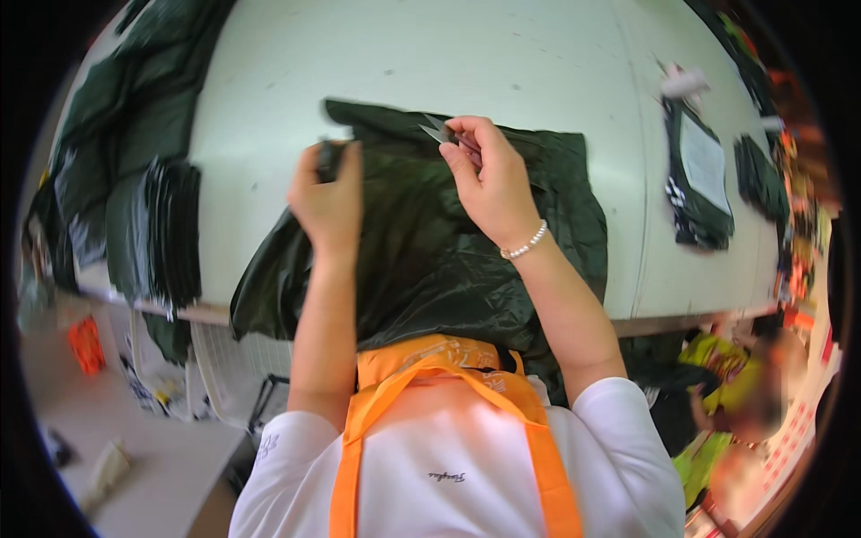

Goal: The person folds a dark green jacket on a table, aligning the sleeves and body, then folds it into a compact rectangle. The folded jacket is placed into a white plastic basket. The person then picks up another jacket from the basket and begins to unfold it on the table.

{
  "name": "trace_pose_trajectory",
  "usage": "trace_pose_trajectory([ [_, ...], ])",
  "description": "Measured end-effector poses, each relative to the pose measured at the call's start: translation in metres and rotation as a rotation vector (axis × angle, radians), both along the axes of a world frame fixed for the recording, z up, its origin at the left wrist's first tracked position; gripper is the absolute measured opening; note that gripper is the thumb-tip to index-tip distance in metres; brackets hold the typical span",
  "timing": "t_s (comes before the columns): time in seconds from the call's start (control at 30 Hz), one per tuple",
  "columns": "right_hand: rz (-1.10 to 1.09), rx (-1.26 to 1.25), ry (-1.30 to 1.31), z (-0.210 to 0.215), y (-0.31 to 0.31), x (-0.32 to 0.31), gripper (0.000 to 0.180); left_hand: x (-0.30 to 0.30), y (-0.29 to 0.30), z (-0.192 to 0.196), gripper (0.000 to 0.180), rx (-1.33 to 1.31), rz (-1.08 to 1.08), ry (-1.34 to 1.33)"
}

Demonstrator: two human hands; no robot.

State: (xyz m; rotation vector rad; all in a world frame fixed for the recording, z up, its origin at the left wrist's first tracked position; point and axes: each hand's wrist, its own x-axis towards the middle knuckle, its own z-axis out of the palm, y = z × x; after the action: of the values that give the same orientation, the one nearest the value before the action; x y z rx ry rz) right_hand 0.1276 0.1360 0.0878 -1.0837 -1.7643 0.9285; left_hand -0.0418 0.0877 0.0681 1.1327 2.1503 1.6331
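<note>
A dark green, slightly shiny garment [421,242] lies spread over the table in front of me and hangs over its near edge. My left hand [328,204] is closed on a bunched bit of the garment near its upper left corner; that hand is a little blurred. In my right hand [493,184] is a pair of thread snips [436,131], gripped with the pointed blades facing left. The blades are just above the garment's far edge, apart from my left hand. Part of the snips' handle is hidden by my fingers.
On the left of the pale table [430,54] stands a stack of folded dark garments [157,229], with dark quilted pieces [134,99] behind it. To the right lie a dark bundle with a white paper [704,161] and a pale roll [684,83]. Other people [740,381] are at lower right.
</note>
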Motion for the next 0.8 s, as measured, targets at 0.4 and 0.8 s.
trace_pose_trajectory([
  [0.4, -1.092, -0.146, -0.891, -0.192, -0.016, 0.412, 0.032, 0.087, 0.006, -0.077, 0.012, -0.52, -0.64, -0.42],
  [0.8, -0.189, -0.217, -0.146, -0.142, -0.087, 0.245, 0.02, 0.267, 0.017, -0.132, 0.048, -0.75, -0.624, -0.521],
])
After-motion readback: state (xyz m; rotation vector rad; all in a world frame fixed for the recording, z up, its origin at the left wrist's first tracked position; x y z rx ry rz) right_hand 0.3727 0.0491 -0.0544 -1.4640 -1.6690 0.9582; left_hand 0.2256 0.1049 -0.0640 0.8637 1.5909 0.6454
